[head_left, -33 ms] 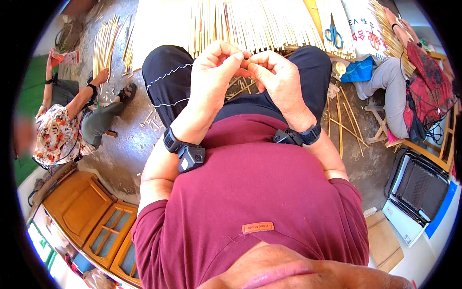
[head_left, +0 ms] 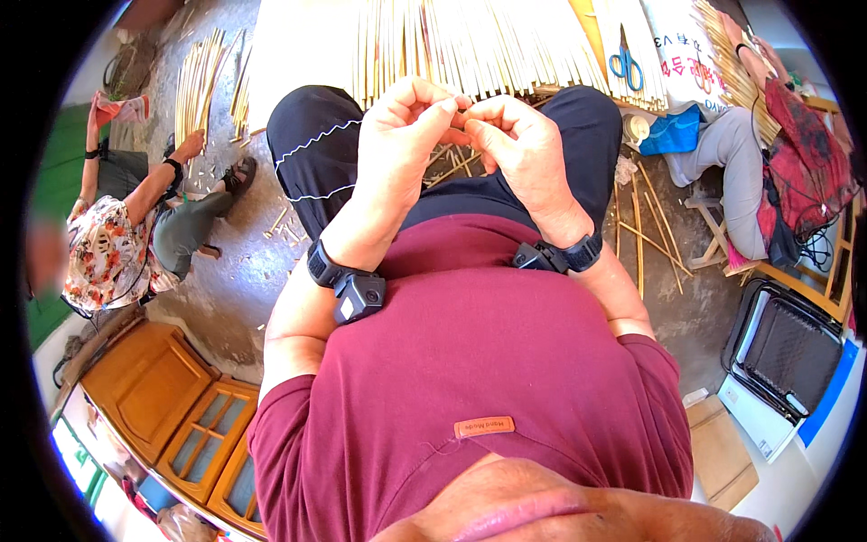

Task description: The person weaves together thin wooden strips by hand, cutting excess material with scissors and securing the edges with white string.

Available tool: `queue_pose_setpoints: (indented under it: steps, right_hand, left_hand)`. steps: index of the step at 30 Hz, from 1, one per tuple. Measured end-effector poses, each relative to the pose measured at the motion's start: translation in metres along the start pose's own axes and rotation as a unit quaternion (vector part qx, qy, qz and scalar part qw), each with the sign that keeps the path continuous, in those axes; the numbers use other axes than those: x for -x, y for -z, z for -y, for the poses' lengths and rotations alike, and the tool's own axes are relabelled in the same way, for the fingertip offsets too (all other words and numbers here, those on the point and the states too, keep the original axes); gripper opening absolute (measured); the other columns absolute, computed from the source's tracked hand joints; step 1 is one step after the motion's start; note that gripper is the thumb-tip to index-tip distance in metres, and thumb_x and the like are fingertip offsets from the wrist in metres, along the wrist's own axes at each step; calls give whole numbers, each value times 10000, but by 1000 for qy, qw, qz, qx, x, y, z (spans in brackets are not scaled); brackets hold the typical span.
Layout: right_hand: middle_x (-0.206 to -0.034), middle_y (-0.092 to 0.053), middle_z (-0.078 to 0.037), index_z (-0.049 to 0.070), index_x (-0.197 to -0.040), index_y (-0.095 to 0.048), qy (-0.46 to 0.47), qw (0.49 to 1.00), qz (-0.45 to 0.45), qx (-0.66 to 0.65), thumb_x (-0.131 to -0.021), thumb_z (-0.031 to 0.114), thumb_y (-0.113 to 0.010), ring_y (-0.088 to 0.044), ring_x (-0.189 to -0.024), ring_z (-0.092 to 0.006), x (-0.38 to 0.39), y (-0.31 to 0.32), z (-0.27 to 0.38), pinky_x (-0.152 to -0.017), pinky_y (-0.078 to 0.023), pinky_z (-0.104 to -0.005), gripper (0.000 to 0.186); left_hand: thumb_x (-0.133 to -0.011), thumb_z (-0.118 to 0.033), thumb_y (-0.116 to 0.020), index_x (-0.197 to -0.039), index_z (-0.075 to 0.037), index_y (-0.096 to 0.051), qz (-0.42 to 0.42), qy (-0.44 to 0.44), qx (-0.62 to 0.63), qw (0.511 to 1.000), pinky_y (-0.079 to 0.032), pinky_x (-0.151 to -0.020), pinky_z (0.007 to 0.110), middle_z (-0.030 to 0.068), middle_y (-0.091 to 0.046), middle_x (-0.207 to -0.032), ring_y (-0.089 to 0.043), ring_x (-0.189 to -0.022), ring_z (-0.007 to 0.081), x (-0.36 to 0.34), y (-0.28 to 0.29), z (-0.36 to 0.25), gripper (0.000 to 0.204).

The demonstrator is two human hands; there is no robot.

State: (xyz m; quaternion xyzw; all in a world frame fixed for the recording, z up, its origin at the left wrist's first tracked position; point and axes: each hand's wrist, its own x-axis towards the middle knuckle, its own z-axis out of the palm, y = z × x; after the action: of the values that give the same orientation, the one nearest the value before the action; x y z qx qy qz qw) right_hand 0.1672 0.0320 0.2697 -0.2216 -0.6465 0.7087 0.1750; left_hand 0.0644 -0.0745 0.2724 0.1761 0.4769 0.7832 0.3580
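Note:
Both my hands meet above my lap, fingertips nearly touching. My left hand [head_left: 406, 135] is closed in a pinch, thumb against the fingers. A thin, crinkled white string [head_left: 316, 140] loops over my left knee, and both its visible ends run in behind that hand and wrist. My right hand [head_left: 519, 140] pinches too, thumb against forefinger; what lies between its tips is too small to make out. Just beyond the hands, a row of thin pale strips [head_left: 442, 45], like split bamboo, lies side by side on a white surface.
Blue-handled scissors [head_left: 626, 68] lie right of the strips. Loose sticks [head_left: 655, 226] are scattered on the floor by my right knee. At left a seated person [head_left: 122, 226] holds a bundle of strips [head_left: 199, 86]; another person [head_left: 804, 172] sits at right. Wooden cabinet doors [head_left: 149, 370] stand lower left.

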Motion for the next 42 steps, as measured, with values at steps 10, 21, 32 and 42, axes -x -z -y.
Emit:
queue_pose_setpoints:
  steps: [10,21,32,42]
  right_hand:
    - [-692,-582,38,12,-898,-640,0,1000,17,-22,-883,79,-609,-437,-536,2,-1,1,-1,-464,-349,-170,76]
    - [-704,-596,33,13,-895,-653,2,1000,21,-1,-883,100,-615,-450,-543,-3,-2,2,2,-473,-365,-173,96]
    - [-737,-591,31,10,-938,-633,39,997,-35,-49,-874,64,-609,-474,-602,-5,-7,2,-1,-511,-381,-164,87]
    - [-691,-572,-5,1,-815,-595,107,991,-41,68,-849,44,-610,-499,-640,-59,-10,14,6,-577,-424,-217,56]
  left_hand:
    - [-892,-25,-549,-856,-6,-582,-11,11,-9,1000,-544,-655,253,90,-641,-895,-623,-726,119,-2,-1,-1,52]
    - [-899,-25,-536,-846,-9,-583,-7,25,-22,999,-556,-662,289,104,-639,-914,-621,-740,129,-3,0,0,72]
    - [-880,-83,-607,-856,-26,-614,-4,62,-11,998,-525,-600,222,26,-611,-742,-573,-623,73,-2,-3,-5,62]
    - [-878,-89,-611,-850,-27,-614,23,107,-151,982,-396,-447,177,-33,-531,-651,-463,-506,27,-1,-12,-7,68]
